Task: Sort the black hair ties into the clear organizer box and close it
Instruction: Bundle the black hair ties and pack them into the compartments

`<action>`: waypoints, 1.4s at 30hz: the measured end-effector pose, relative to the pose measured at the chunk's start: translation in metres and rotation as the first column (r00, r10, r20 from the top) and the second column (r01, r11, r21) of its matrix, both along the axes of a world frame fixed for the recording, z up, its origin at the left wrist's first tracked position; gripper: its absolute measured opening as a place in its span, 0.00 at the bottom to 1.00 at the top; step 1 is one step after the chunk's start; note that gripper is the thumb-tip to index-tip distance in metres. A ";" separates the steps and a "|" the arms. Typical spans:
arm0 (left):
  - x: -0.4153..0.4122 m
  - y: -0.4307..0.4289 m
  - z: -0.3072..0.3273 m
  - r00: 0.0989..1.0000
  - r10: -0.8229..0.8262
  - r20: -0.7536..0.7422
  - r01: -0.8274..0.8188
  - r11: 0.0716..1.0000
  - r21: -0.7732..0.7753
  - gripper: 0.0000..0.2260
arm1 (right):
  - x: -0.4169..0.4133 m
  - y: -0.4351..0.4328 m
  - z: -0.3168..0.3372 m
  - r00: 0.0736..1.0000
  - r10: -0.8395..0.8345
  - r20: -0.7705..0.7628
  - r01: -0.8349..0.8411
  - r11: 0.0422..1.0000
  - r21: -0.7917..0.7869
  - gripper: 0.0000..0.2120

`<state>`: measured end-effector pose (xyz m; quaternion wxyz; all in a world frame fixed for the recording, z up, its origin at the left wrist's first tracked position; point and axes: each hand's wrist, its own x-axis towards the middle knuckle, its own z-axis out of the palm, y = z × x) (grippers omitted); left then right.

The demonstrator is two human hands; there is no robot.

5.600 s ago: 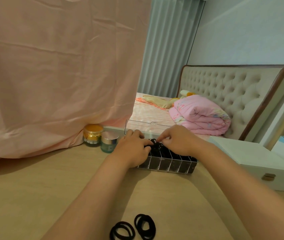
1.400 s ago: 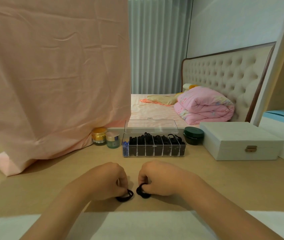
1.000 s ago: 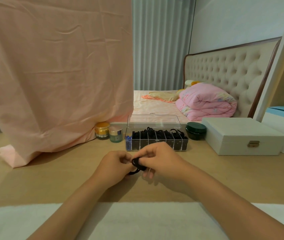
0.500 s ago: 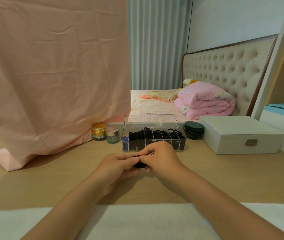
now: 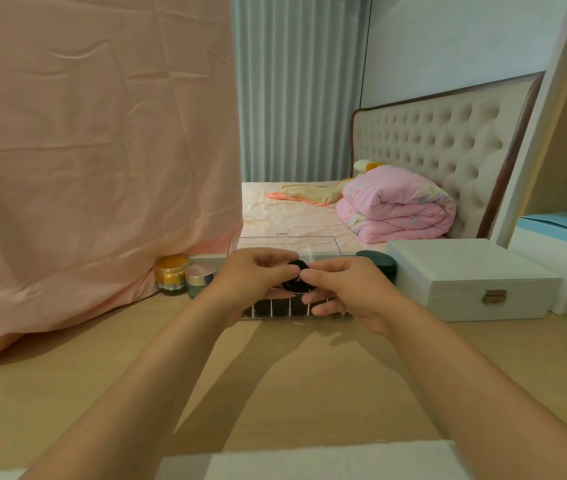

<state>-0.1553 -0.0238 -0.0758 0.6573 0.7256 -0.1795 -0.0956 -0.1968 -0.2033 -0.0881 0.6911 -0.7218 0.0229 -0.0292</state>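
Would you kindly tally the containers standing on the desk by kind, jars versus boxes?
Jars: 3 (gold-lidded jar, silver-lidded jar, dark green jar)
Boxes: 3 (clear organizer box, white latched box, blue-topped box)
Total: 6

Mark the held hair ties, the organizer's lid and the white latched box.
hair ties point(image 5: 296, 277), head view, dark middle of the bundle.
organizer lid point(image 5: 323, 244), head view, clear panel near its top edge.
white latched box point(image 5: 462, 268), head view, flat top face.
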 end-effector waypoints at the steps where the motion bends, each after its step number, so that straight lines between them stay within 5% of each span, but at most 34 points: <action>1: 0.007 -0.002 0.004 1.000 -0.003 0.030 0.002 1.000 0.032 0.11 | 0.005 -0.003 0.002 1.000 -0.013 0.008 0.013 1.000 0.012 0.07; 8: 0.055 0.011 0.009 0.981 0.044 0.188 -0.068 0.990 0.126 0.09 | 0.050 0.007 0.019 0.995 -0.078 0.057 0.081 0.996 -0.048 0.09; 12: 0.078 0.037 -0.009 0.930 0.241 0.279 -0.299 0.936 0.186 0.08 | 0.081 0.026 0.024 0.988 -0.129 0.085 0.143 0.973 -0.184 0.07; 18: 0.096 0.057 -0.037 0.893 0.217 0.393 -0.367 0.859 0.358 0.13 | 0.124 0.062 0.005 0.982 -0.133 0.132 0.183 0.840 -0.510 0.05; 20: 0.097 0.059 -0.039 0.893 0.216 0.395 -0.366 0.860 0.355 0.13 | 0.133 0.071 -0.002 0.983 -0.098 0.154 0.177 0.727 -0.664 0.05; 23: 0.098 0.060 -0.044 0.895 0.182 0.408 -0.346 0.860 0.375 0.13 | 0.134 0.084 -0.003 0.977 -0.011 0.213 0.200 0.397 -0.896 0.04; 26: 0.098 0.061 -0.046 0.894 0.119 0.432 -0.322 0.841 0.436 0.11 | 0.133 0.094 0.003 0.975 0.115 0.189 0.184 0.055 -0.981 0.06; 28: 0.097 0.060 -0.048 0.888 0.097 0.450 -0.332 0.811 0.481 0.11 | 0.135 0.098 0.002 0.985 0.136 0.102 0.110 -0.058 -0.992 0.10; 31: 0.097 0.059 -0.050 0.867 0.134 0.480 -0.388 0.786 0.482 0.15 | 0.141 0.095 0.003 0.989 0.143 -0.032 -0.030 -0.019 -0.999 0.12; 34: 0.096 0.057 -0.050 0.832 0.181 0.525 -0.457 0.760 0.462 0.14 | 0.142 0.086 0.013 0.971 0.202 -0.131 -0.166 0.167 -0.972 0.12; 38: 0.096 0.054 -0.047 0.785 0.122 0.607 -0.511 0.682 0.523 0.09 | 0.133 0.073 0.024 0.982 0.189 0.006 -0.062 0.350 -0.935 0.13; 42: 0.097 0.055 -0.049 0.831 0.066 0.552 -0.426 0.713 0.556 0.10 | 0.106 0.065 0.023 0.967 0.248 0.058 -0.028 0.329 -0.944 0.16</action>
